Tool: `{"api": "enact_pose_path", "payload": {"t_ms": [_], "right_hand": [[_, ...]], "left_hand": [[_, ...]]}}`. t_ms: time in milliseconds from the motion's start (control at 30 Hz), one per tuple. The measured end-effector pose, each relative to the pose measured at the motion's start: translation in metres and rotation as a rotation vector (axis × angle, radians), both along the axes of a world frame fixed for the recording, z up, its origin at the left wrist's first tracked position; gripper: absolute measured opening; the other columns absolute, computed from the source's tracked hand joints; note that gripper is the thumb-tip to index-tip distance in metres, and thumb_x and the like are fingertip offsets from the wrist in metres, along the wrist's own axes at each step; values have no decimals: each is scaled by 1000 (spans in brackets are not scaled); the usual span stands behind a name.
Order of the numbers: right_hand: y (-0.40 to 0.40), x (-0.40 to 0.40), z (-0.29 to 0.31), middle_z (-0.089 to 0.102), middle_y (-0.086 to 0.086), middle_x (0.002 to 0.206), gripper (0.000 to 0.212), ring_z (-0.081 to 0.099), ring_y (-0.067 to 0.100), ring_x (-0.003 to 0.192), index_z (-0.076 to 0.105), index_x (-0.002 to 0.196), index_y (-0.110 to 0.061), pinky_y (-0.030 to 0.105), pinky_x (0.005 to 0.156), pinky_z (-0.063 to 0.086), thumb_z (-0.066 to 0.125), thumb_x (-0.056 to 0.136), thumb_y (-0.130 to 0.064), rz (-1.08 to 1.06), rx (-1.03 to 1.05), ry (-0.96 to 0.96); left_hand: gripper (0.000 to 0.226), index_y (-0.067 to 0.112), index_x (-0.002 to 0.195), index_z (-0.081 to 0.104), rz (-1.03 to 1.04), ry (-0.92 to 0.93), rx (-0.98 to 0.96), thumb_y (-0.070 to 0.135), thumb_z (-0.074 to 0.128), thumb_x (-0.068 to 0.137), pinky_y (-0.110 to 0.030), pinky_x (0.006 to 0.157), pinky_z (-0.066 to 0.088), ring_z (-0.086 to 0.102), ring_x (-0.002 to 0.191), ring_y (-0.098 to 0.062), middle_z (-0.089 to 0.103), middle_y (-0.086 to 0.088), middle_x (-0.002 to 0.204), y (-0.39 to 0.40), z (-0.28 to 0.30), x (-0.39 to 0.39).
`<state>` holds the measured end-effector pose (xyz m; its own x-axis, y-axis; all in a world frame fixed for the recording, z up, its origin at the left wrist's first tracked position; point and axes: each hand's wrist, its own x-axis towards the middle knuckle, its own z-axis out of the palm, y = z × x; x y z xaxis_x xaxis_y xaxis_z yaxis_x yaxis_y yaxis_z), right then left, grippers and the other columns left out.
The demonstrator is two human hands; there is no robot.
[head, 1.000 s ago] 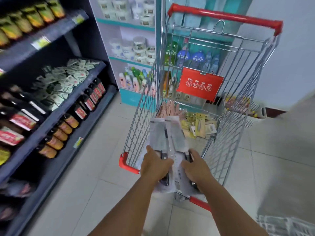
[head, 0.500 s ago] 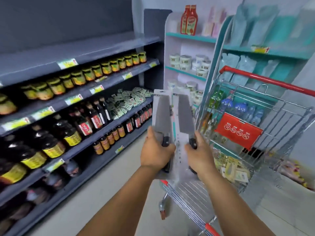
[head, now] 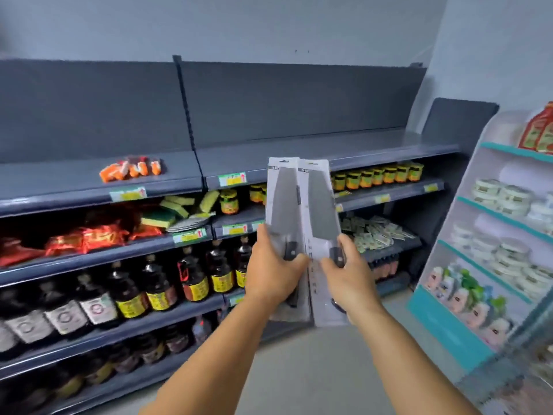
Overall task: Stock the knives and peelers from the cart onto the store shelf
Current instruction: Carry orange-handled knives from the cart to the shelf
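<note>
Matt grey metal shelf (head: 359, 146)

two knife packs (head: 302, 235) have pale grey cards with grey blades and black handles; the shelving (head: 299, 151) behind them is dark slate grey, with green-and-yellow price labels (head: 232, 178) along its edges. on the shelves are orange-and-white packets (head: 131, 169), yellow-and-green sponges (head: 167, 212), shiny red packets (head: 86, 239), yellow-labelled jars (head: 380, 175), and dark bottles (head: 143, 290) with yellow, white or red labels. the side rack (head: 490, 250) is white with teal edges and holds white tubs (head: 502, 194) and red sachets (head: 538, 128).
</note>
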<state>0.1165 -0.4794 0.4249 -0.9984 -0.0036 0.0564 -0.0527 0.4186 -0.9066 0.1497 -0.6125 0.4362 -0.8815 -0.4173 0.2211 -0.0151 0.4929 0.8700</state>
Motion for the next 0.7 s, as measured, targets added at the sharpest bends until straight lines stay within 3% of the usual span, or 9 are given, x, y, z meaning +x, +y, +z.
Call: {"api": "enact_pose_path", "payload": {"t_ms": [100,300,500,700], "right_hand": [[-79,-5,12,53,-4,133,58,58,18,99,25,148,-38,31,74,47,49,95,-30,109,10,-6],[-231,-4,31,50,-3,138,59,55,19,114,27,148,-35,31,86,48,52,94,-31,265,-9,51],[-352,4,48,56,-1,123,47,59,21,99,43,137,-34,42,86,54,53,92,-29,416,9,84],[-459,1,60,59,1,121,39,58,22,103,50,130,-30,39,88,51,52,91,-27,592,35,111]], "left_hand": [[53,33,111,35,75,41,8,32,73,73,-28,62,53,62,79,-9,59,9,99,-77,11,7],[53,34,110,39,234,89,-1,36,70,67,-40,71,57,63,85,-12,60,8,100,-218,30,28],[46,30,103,42,418,110,10,36,69,66,-35,69,57,61,84,-10,58,6,100,-328,41,50],[42,25,99,43,596,64,-6,39,66,67,-31,64,50,59,82,-15,56,2,101,-419,47,61]]}}
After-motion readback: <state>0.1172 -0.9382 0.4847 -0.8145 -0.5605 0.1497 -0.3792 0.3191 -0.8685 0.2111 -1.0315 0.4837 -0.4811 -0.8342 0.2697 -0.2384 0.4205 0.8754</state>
